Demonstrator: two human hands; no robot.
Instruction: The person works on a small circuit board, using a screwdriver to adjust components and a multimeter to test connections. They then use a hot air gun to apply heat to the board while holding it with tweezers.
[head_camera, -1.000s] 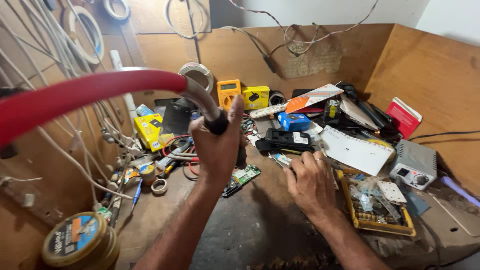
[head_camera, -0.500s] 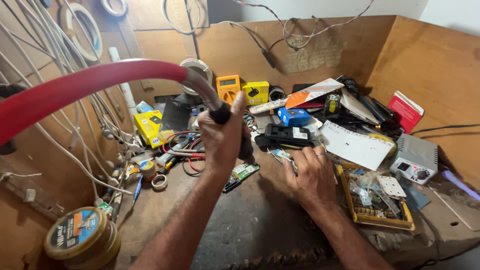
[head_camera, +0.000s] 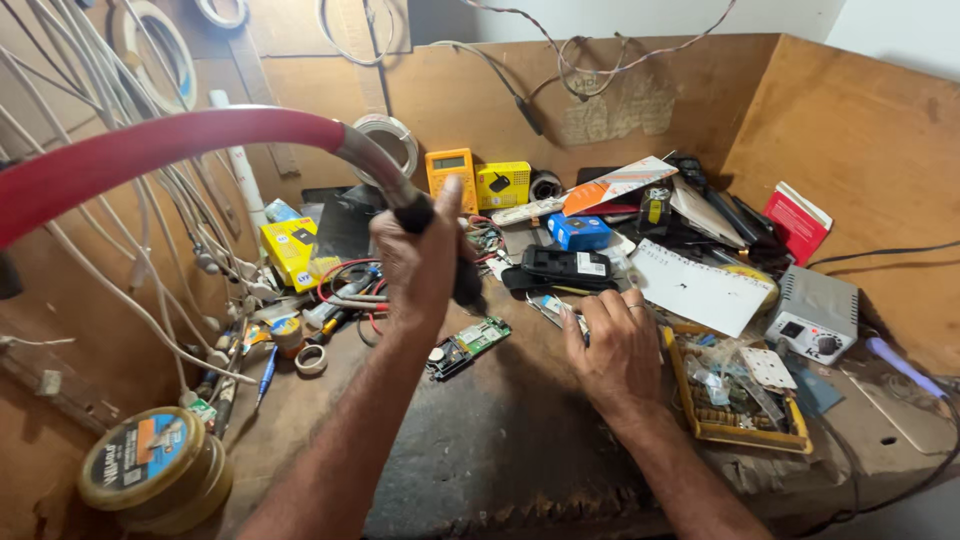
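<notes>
A: What has the left hand got?

B: It is clamped around the black handle of a hot-air wand, held up over the middle of the counter. A grey-and-red hose arcs from the wand's top away to the left, past the camera.

A: And the right hand?

B: Palm down on the counter, fingers curled together over a small flat board just in front of the black phone. How firmly it grips, I cannot tell.

A: Any containers?

B: A shallow yellow tray sits just right of the right hand. It is full of small loose parts, clear bits and a white perforated piece; the finer contents are too small to make out. At the lower left stands a round solder spool with an orange-and-blue label.

A: What lies under the wand?

B: A green circuit board lies flat on the dark counter, just below the left hand and apart from the right. Behind are a yellow multimeter, a yellow box and a blue box. A grey station with a knob stands beyond the tray, near the right wall
</notes>
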